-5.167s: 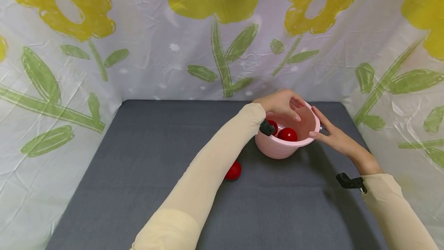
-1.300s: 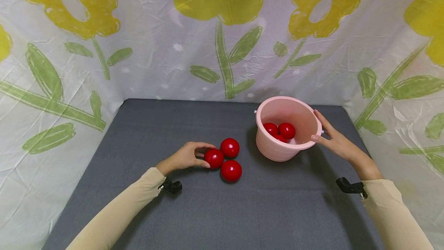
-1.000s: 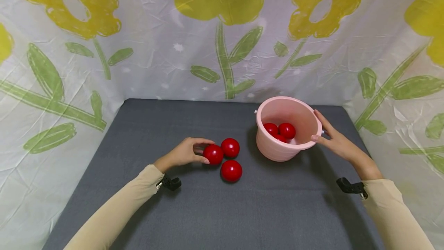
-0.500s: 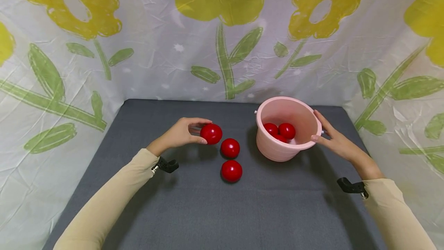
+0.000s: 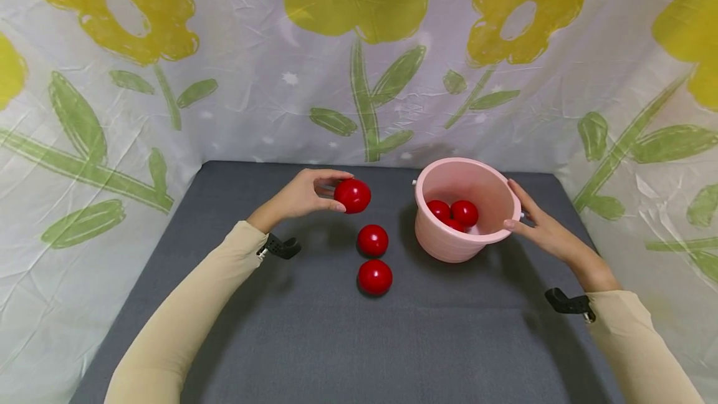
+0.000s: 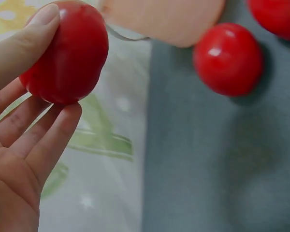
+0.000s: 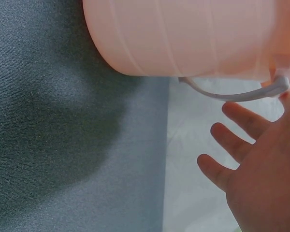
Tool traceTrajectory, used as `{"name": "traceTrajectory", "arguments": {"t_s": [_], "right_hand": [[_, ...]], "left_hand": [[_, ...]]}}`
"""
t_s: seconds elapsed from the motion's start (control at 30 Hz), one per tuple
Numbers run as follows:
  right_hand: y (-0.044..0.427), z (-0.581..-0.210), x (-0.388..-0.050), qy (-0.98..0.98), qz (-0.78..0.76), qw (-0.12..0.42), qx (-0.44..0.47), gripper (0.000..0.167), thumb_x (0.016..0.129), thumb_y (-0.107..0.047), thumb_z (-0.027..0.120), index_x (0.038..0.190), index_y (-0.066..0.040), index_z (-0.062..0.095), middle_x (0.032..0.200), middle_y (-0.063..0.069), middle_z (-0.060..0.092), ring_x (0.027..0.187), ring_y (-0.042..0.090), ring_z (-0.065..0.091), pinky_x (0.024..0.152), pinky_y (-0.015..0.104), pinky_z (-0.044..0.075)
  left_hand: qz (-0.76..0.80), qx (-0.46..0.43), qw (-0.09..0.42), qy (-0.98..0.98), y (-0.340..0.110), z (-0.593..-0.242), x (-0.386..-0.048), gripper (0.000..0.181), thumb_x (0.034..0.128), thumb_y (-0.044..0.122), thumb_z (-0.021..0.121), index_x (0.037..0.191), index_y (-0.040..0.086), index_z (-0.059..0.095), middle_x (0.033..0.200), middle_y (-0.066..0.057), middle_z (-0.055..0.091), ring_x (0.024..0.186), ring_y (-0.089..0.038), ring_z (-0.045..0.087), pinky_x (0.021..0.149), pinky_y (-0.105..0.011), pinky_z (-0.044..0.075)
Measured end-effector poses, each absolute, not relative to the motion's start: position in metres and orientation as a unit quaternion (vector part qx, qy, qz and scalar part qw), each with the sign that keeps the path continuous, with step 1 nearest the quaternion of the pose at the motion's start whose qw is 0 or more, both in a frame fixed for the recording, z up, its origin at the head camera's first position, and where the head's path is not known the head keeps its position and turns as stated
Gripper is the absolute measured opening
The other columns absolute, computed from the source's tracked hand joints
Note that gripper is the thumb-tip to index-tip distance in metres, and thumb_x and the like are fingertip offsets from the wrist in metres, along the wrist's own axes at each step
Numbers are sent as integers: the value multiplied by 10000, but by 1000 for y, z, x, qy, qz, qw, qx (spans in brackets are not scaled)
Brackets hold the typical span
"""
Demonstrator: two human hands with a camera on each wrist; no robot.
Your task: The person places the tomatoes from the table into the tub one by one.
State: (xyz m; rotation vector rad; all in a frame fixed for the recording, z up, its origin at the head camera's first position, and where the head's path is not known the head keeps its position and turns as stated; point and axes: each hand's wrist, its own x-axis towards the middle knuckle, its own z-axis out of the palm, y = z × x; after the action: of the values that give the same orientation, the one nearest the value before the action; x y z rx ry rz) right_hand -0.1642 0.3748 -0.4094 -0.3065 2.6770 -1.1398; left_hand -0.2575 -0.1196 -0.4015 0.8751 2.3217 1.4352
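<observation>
My left hand [image 5: 305, 195] holds a red tomato [image 5: 352, 196] above the table, between thumb and fingertips. Up close in the left wrist view, that tomato [image 6: 70, 53] looks glossy and lobed. Below it, two more tomatoes, a farther one [image 5: 373, 240] and a nearer one [image 5: 374, 277], lie on the cloth. A pink bucket [image 5: 454, 245] stands at the right with three tomatoes [image 5: 464, 212] visible inside. My right hand [image 5: 544, 226] touches the bucket's right rim with thumb and index finger; its other fingers [image 7: 232, 140] are extended near the handle [image 7: 232, 96].
Dark grey cloth [image 5: 449, 348] covers the table. A white curtain with yellow flowers [image 5: 252, 111] hangs behind the far edge and along both sides. The bucket stands close to the far edge. Black straps with cameras [image 5: 283, 246] sit at both wrists.
The left hand was over the bucket, then took a tomato from the group on the table and lifted it up and away from the other two. The right hand stays at the rim.
</observation>
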Motion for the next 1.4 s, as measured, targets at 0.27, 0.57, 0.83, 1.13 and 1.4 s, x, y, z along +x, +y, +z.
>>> {"name": "traceTrajectory", "arguments": {"t_s": [0.27, 0.57, 0.83, 1.13, 1.4], "right_hand": [[374, -409, -163, 907, -392, 105, -111, 933, 970, -220, 606, 1586, -344, -85, 1691, 62, -49, 1482, 486, 107, 1082, 790, 167], [373, -409, -163, 906, -394, 105, -111, 929, 971, -216, 606, 1558, -437, -78, 1691, 61, -46, 1474, 493, 122, 1084, 785, 169], [374, -410, -164, 908, -392, 104, -110, 935, 966, -226, 611, 1565, -418, -81, 1692, 60, -42, 1479, 486, 119, 1083, 789, 170], [372, -407, -163, 909, -390, 106, -103, 938, 964, -251, 613, 1575, -383, -87, 1693, 59, -37, 1488, 478, 111, 1089, 786, 169], [373, -408, -162, 909, -390, 106, -102, 939, 961, -249, 616, 1585, -351, -79, 1693, 64, -19, 1480, 477, 126, 1092, 782, 170]], "left_hand": [[514, 319, 140, 783, -84, -366, -281, 626, 804, 82, 815, 1382, 74, 575, 1382, -123, 603, 1203, -266, 627, 965, -376, 572], [509, 349, 138, 775, -33, -336, -303, 595, 814, 121, 810, 1364, 70, 587, 1351, -99, 628, 1185, -222, 637, 968, -358, 572], [461, 378, 131, 792, 6, -328, -314, 615, 847, 188, 783, 1413, 124, 550, 1385, -68, 608, 1219, -203, 614, 985, -297, 551], [457, 381, 162, 787, 44, -317, -313, 586, 872, 181, 752, 1419, 120, 549, 1384, -70, 609, 1208, -220, 613, 921, -286, 574], [448, 381, 169, 791, 68, -318, -312, 575, 855, 178, 770, 1385, 71, 576, 1364, -106, 632, 1201, -236, 627, 944, -259, 560]]}}
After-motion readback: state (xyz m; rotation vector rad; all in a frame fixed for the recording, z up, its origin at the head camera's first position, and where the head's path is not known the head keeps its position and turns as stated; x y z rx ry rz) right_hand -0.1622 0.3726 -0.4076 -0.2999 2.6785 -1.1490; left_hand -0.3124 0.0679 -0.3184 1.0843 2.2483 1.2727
